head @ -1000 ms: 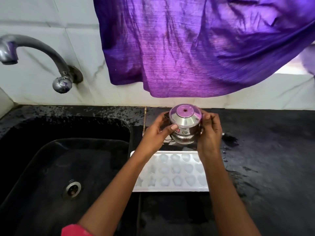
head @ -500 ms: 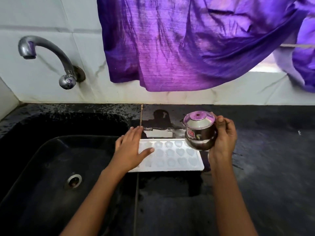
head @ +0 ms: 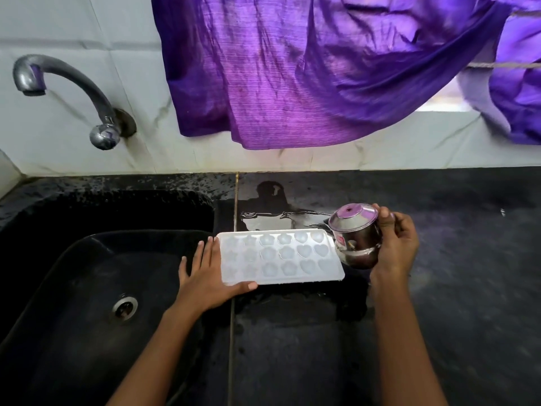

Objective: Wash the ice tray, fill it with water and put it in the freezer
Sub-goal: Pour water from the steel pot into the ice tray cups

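Note:
A white ice tray [head: 281, 256] with heart and flower shaped cells lies flat on the wet black counter, just right of the sink. My left hand [head: 207, 273] rests at the tray's left end, fingers spread along its edge and thumb under its near rim. My right hand [head: 395, 247] grips a small shiny steel pot [head: 355, 235] with its lid on, held just off the tray's right end.
A black sink [head: 87, 276] with a round drain [head: 125, 308] fills the left. A curved metal tap [head: 73, 92] sticks out of the white tiled wall. A purple cloth [head: 307, 68] hangs from a line above the counter. A puddle [head: 281, 218] lies behind the tray.
My left hand let go of the steel pot and came down to the tray's left end. My right hand carried the pot rightwards, off the tray.

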`<act>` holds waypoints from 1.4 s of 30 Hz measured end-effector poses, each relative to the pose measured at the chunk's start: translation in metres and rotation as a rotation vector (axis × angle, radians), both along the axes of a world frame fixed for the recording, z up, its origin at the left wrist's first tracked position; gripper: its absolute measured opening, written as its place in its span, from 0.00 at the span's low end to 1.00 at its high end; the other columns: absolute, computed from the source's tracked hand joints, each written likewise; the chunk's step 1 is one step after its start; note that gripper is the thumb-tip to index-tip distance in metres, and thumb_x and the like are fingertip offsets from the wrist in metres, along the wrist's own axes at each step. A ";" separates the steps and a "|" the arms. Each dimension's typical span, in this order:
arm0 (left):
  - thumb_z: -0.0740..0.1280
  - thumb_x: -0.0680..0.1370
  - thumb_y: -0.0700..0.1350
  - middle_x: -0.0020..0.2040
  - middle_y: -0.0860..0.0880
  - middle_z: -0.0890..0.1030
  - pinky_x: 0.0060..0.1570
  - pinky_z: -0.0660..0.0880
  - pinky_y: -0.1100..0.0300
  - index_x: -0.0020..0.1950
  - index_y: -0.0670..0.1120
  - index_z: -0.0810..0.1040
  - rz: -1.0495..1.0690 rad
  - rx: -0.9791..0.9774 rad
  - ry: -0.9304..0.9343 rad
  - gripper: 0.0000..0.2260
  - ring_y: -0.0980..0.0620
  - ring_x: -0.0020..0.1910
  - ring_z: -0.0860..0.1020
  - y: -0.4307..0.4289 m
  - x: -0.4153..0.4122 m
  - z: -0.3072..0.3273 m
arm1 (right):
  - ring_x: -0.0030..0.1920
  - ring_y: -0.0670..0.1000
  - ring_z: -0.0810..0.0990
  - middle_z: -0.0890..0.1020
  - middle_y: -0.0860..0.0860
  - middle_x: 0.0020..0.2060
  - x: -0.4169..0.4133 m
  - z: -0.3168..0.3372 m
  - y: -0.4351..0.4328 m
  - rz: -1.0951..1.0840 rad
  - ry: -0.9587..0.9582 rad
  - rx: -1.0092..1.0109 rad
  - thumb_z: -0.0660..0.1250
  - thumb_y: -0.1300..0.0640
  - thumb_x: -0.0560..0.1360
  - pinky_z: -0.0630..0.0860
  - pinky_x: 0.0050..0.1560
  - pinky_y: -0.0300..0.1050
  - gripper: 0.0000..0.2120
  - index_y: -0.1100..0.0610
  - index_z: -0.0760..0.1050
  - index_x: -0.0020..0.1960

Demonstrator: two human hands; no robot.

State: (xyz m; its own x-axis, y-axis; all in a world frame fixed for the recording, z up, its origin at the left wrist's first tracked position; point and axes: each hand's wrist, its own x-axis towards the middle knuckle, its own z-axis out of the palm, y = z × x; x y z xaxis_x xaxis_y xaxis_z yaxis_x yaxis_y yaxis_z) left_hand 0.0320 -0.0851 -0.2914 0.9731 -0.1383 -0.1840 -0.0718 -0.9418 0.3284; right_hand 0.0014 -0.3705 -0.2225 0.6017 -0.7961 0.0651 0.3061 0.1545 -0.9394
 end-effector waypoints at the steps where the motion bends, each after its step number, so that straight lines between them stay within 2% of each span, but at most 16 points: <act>1: 0.49 0.51 0.82 0.78 0.54 0.39 0.72 0.37 0.44 0.76 0.49 0.36 -0.005 -0.020 0.009 0.63 0.56 0.75 0.36 0.001 0.000 -0.002 | 0.45 0.47 0.79 0.81 0.50 0.42 0.000 0.001 -0.001 0.000 -0.005 -0.003 0.70 0.55 0.72 0.77 0.45 0.40 0.09 0.48 0.75 0.34; 3: 0.53 0.51 0.81 0.78 0.56 0.43 0.72 0.38 0.44 0.76 0.51 0.38 -0.003 -0.094 0.017 0.62 0.57 0.76 0.39 0.002 -0.001 -0.006 | 0.43 0.44 0.80 0.81 0.49 0.41 -0.001 0.001 -0.002 0.002 -0.008 -0.007 0.70 0.55 0.72 0.76 0.41 0.36 0.11 0.46 0.76 0.32; 5: 0.55 0.52 0.81 0.78 0.56 0.44 0.72 0.38 0.45 0.76 0.52 0.37 -0.002 -0.135 0.012 0.61 0.58 0.76 0.40 0.003 -0.002 -0.009 | 0.43 0.45 0.79 0.81 0.49 0.41 -0.001 0.001 -0.004 0.001 -0.007 -0.009 0.70 0.56 0.72 0.76 0.41 0.36 0.11 0.47 0.76 0.32; 9: 0.52 0.53 0.82 0.78 0.55 0.42 0.71 0.36 0.46 0.76 0.50 0.35 -0.015 -0.109 0.014 0.61 0.60 0.74 0.38 0.005 -0.001 -0.010 | 0.41 0.44 0.78 0.81 0.47 0.39 0.001 -0.001 -0.004 -0.006 0.002 -0.029 0.70 0.56 0.72 0.76 0.42 0.36 0.09 0.50 0.73 0.35; 14: 0.51 0.56 0.81 0.78 0.55 0.43 0.71 0.37 0.45 0.76 0.51 0.36 -0.001 -0.106 -0.004 0.58 0.61 0.74 0.38 0.005 -0.002 -0.011 | 0.39 0.43 0.77 0.80 0.46 0.38 0.005 -0.003 -0.005 -0.008 0.027 -0.068 0.71 0.55 0.71 0.76 0.38 0.33 0.09 0.49 0.74 0.35; 20: 0.51 0.55 0.81 0.78 0.56 0.43 0.71 0.37 0.45 0.76 0.51 0.36 0.005 -0.118 0.006 0.59 0.63 0.73 0.38 0.004 -0.003 -0.012 | 0.37 0.42 0.76 0.79 0.46 0.37 0.005 -0.004 -0.006 -0.019 0.060 -0.107 0.72 0.54 0.71 0.74 0.32 0.30 0.08 0.49 0.74 0.35; 27: 0.52 0.56 0.80 0.78 0.56 0.41 0.71 0.36 0.45 0.76 0.51 0.35 0.006 -0.113 0.036 0.58 0.68 0.67 0.35 0.002 -0.003 -0.009 | 0.39 0.43 0.77 0.79 0.46 0.37 0.005 -0.003 -0.006 -0.024 0.065 -0.099 0.72 0.54 0.70 0.75 0.33 0.31 0.09 0.48 0.75 0.34; 34: 0.48 0.55 0.79 0.77 0.54 0.36 0.71 0.36 0.45 0.76 0.49 0.33 -0.003 -0.062 0.052 0.58 0.66 0.67 0.32 0.000 -0.004 -0.004 | 0.37 0.41 0.76 0.79 0.46 0.36 0.005 0.002 -0.005 -0.031 0.045 -0.102 0.71 0.56 0.71 0.74 0.35 0.30 0.09 0.49 0.74 0.35; 42: 0.49 0.57 0.78 0.76 0.55 0.34 0.72 0.38 0.45 0.75 0.49 0.32 -0.007 -0.088 0.056 0.57 0.65 0.69 0.31 -0.001 -0.007 -0.005 | 0.37 0.42 0.75 0.78 0.46 0.36 0.003 0.002 -0.007 -0.030 0.051 -0.114 0.71 0.56 0.71 0.73 0.34 0.30 0.09 0.50 0.73 0.35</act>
State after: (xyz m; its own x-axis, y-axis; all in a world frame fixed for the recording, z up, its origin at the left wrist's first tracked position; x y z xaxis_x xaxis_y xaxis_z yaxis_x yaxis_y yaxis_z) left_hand 0.0253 -0.0861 -0.2966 0.9605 -0.1636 -0.2252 -0.0577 -0.9085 0.4138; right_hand 0.0048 -0.3771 -0.2204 0.5827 -0.8028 0.1266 0.2607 0.0371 -0.9647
